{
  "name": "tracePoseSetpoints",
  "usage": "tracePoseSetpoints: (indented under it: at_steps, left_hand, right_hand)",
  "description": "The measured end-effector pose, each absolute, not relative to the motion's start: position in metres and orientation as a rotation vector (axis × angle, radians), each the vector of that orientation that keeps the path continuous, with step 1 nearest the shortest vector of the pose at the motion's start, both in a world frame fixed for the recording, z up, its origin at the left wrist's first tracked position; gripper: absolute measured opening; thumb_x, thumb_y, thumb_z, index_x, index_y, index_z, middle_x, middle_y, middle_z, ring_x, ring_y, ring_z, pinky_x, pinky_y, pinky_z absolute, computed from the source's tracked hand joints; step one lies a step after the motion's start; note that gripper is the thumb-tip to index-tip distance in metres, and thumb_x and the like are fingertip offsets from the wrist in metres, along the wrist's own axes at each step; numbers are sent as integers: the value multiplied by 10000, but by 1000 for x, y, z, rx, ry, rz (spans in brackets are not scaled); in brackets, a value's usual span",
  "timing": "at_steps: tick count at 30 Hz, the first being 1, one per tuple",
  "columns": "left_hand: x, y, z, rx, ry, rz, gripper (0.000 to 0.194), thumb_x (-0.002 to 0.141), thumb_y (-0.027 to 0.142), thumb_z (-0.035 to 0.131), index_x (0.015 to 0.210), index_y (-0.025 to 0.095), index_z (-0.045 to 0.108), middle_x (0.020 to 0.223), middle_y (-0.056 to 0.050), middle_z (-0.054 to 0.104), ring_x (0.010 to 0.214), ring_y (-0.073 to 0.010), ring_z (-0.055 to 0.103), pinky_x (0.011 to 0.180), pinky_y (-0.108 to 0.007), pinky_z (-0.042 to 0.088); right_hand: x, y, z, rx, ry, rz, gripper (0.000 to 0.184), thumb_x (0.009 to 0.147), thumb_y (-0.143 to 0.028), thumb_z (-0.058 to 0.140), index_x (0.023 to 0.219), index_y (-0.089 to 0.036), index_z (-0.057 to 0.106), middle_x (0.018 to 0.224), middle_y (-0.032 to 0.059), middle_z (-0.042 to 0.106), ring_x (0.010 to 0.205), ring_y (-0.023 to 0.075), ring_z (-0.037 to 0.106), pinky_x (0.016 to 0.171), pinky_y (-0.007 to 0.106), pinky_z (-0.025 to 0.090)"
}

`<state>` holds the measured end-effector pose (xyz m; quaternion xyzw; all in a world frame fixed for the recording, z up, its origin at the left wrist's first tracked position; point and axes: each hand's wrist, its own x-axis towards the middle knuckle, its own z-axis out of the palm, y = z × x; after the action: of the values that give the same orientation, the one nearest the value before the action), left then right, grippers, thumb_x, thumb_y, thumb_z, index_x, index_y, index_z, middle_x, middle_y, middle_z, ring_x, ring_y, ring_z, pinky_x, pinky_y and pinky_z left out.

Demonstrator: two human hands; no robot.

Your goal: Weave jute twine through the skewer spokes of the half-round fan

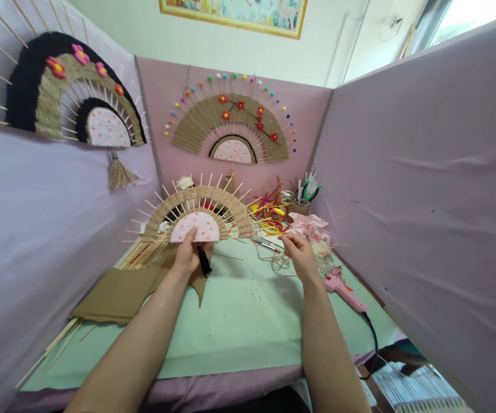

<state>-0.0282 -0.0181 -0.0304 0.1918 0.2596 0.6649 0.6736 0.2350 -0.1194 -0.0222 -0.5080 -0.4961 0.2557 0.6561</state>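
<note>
My left hand point(188, 253) grips a half-round fan point(198, 198) from below, with the thumb on its pink-spotted white centre. Thin sticks radiate through the fan's woven tan bands, and a black tassel point(204, 261) hangs under it by my left fingers. To the right of the fan, my right hand point(299, 252) is closed in a pinch near the tips of the lowest sticks. What lies between those fingertips is too small to make out. Loose twine point(280, 262) is on the table just below and left of my right hand.
A pink glue gun point(346, 291) with a black cord lies at right on the green table cover point(248, 332). Brown sheet material point(114, 293) and sticks lie at left. Colourful pipe cleaners point(274, 201) and a tool holder point(302, 205) stand behind. Finished fans point(239, 117) hang on the partitions.
</note>
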Motion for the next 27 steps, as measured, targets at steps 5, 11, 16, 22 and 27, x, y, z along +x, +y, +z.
tracePoseSetpoints:
  at_steps: [5, 11, 16, 22, 27]
  left_hand:
    - [-25, -20, -30, 460, 555, 1524, 127, 737, 122, 641, 857, 156, 615, 774, -14, 684, 667, -111, 646, 723, -271, 550]
    - [-22, -24, -29, 433, 539, 1533, 113, 753, 133, 632, 860, 161, 612, 742, -9, 683, 636, -97, 638, 706, -244, 549]
    - [-19, -25, -28, 333, 511, 1493, 157, 763, 146, 624, 919, 165, 620, 777, -31, 695, 660, -116, 653, 675, -231, 551]
    - [-21, -25, -27, 276, 491, 1450, 201, 755, 140, 622, 956, 152, 621, 758, -42, 696, 620, -125, 651, 592, -206, 543]
    - [-23, -25, -27, 318, 518, 1448, 172, 752, 152, 622, 925, 147, 621, 737, -37, 694, 591, -123, 642, 558, -203, 536]
  right_hand:
    - [234, -122, -19, -1169, -1114, 512, 246, 719, -415, 620, 743, -171, 638, 628, -2, 557, 539, 105, 429, 485, 228, 322]
    - [218, -122, -23, -1215, -1380, 562, 268, 743, -431, 604, 741, -170, 663, 606, -2, 559, 527, 106, 427, 496, 236, 315]
    - [205, -117, -30, -1290, -1548, 643, 292, 757, -439, 581, 770, -164, 678, 605, 4, 575, 516, 108, 427, 486, 232, 312]
    - [212, -110, -32, -1281, -1413, 518, 296, 762, -428, 571, 785, -154, 681, 694, 33, 620, 614, 139, 496, 552, 246, 374]
    - [214, -111, -32, -1241, -1330, 507, 278, 747, -419, 585, 759, -150, 653, 594, -6, 534, 514, 104, 397, 478, 231, 307]
